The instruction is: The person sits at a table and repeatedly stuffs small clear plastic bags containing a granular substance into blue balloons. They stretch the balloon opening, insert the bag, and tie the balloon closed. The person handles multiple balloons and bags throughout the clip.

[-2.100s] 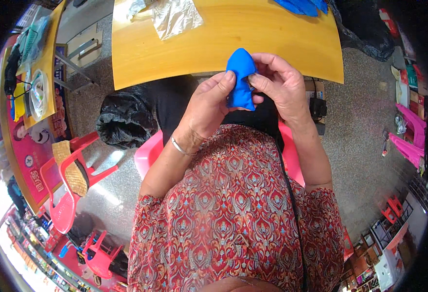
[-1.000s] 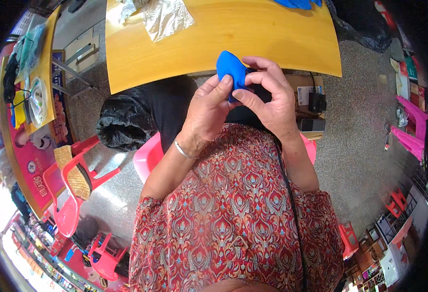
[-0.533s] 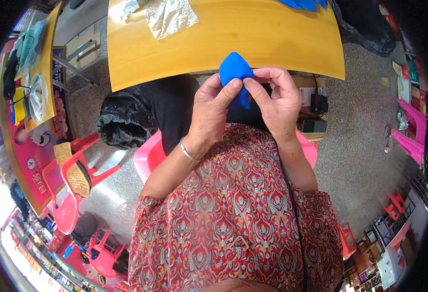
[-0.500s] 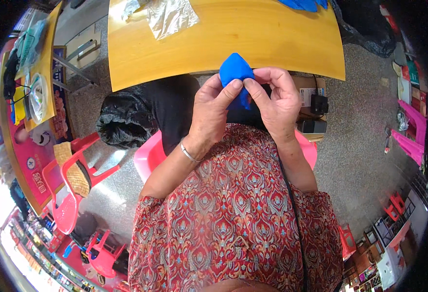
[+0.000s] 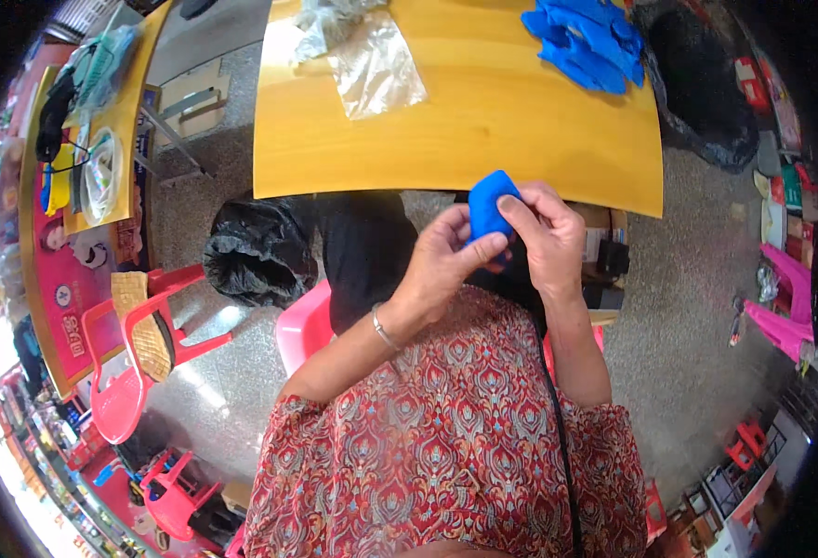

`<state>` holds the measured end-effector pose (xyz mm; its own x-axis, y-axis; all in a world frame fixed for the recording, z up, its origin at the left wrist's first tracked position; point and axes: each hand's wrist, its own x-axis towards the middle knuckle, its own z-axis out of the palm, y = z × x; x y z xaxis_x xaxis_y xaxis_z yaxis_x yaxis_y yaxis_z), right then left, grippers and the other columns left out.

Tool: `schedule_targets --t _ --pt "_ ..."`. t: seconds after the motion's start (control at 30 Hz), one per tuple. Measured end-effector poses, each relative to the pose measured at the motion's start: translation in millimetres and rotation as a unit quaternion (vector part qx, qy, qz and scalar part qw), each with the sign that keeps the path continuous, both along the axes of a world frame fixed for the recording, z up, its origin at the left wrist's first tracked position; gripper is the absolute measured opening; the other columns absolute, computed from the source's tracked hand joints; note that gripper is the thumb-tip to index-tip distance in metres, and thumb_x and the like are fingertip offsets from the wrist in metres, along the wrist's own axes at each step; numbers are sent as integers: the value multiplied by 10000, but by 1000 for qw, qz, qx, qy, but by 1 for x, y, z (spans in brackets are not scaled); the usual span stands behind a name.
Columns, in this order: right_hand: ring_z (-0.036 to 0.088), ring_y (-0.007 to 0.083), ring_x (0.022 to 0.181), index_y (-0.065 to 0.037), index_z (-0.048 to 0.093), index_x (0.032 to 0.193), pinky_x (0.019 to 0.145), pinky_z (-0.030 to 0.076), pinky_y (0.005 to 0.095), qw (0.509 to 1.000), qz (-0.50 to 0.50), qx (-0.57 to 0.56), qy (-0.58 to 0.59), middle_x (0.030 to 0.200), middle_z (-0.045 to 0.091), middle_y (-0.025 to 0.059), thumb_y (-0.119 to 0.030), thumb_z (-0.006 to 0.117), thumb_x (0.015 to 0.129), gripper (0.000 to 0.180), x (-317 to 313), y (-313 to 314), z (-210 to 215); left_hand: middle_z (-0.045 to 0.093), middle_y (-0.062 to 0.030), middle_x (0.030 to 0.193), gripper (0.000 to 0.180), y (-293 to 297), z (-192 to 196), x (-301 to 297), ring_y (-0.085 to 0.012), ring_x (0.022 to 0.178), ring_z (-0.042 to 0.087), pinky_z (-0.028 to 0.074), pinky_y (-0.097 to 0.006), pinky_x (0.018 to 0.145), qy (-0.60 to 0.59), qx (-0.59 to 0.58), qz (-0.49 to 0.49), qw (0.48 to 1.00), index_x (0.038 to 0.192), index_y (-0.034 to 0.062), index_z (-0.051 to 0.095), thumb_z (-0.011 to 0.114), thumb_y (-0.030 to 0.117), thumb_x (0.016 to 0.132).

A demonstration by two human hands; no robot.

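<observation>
Blue soft piece [image 5: 494, 205] is what both hands are busy with; in the head view it sits between one and two o'clock, held up in front of the wearer, its tip overlapping the near edge of the yellow tabletop [image 5: 446, 153] as seen from above. From its seven o'clock side the left hand [image 5: 441, 265] grips it, thumb pressed at the lower end, fingers curled behind. From its four o'clock side the right hand [image 5: 550, 244] pinches it too, thumb flat on the face; what the hidden fingertips do behind it, I cannot tell. Up at one o'clock on the tabletop lies a heap of blue pieces [image 5: 586, 42] of similar colour; towards twelve, a clear plastic bag [image 5: 376, 74] lies flattened; beyond the tabletop's right side, at two o'clock, a wide black bag [image 5: 702, 93] gapes. To handle the piece well, I would let the left hand act as the steady clamp and leave the finer working to the right thumb and finger. It looks pliable, so a light, even pinch close to the edge being worked should serve better than a hard squeeze, which could crumple it. Keeping the face turned upward helps the eyes, and spreading the left fingers behind would give backing.
</observation>
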<state>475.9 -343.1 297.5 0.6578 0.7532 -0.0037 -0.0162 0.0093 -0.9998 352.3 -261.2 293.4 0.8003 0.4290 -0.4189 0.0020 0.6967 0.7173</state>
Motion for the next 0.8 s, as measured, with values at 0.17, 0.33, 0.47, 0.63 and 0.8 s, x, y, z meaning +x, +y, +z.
schedule_targets --t 0.17,0.33,0.47,0.63,0.8 --pt "539 55 620 -15 644 956 518 428 189 976 -7 13 217 779 617 8 -173 673 873 181 1 11 13 663 -116 922 288 5 5 -1 -166 757 645 544 -287 700 3 15 -29 999 1128 -13 536 637 98 883" --pt "544 56 610 -25 637 933 513 431 194 987 -11 -5 159 765 618 0 -200 698 851 203 1 21 15 661 -103 893 228 7 7 1 -141 738 651 552 -256 671 5 46 -36 998 1066 -11 543 629 112 895" --pt "550 60 642 -23 630 921 537 440 200 983 -15 -4 180 777 615 1 -205 696 854 206 6 21 6 660 -99 884 224 8 13 2 -133 709 643 544 -245 645 15 47 -44 998 1063 -13 548 618 130 905" --pt "555 69 677 -29 606 963 520 430 198 971 16 15 236 817 605 3 -200 690 858 218 9 18 -2 663 -108 862 251 13 9 7 -148 709 640 535 -262 664 51 43 -41 997 1077 -27 553 605 156 914" --pt "559 86 718 -48 604 980 623 459 239 979 -9 17 205 848 603 2 -137 696 837 192 21 13 -4 671 -126 897 272 12 -2 20 -148 717 639 533 -267 664 40 71 -53 995 1108 -30 555 609 150 912"
